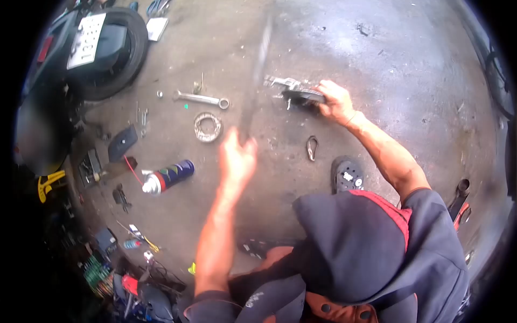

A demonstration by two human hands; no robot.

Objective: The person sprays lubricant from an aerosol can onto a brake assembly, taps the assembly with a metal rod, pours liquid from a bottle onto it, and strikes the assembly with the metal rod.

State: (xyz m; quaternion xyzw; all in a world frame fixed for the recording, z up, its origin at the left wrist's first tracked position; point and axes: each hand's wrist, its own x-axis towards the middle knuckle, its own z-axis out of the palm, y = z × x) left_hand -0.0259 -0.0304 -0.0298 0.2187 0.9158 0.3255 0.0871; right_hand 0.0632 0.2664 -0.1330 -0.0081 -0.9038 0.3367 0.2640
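Note:
My right hand (335, 102) is closed on the edge of a dark, curved part (304, 96) low over the floor. Pale metal pieces (283, 82) show at that part's far left side. My left hand (237, 159) is smeared by motion and looks closed. A long, thin bar (259, 64), also blurred, runs up from it; its kind cannot be made out. Left of the hands lie a wrench (202, 99) and a metal ring (207, 127). A spray can (171, 176) with a red straw rests on its side. Below my right hand is a small metal loop (312, 148).
A motorcycle wheel (141, 48) with a number plate (87, 40) stands at upper left. Tools and parts clutter the left edge, including a yellow-handled item (49, 184). A shoe (347, 173) is near the loop. Tools with a red handle (460, 214) lie at right.

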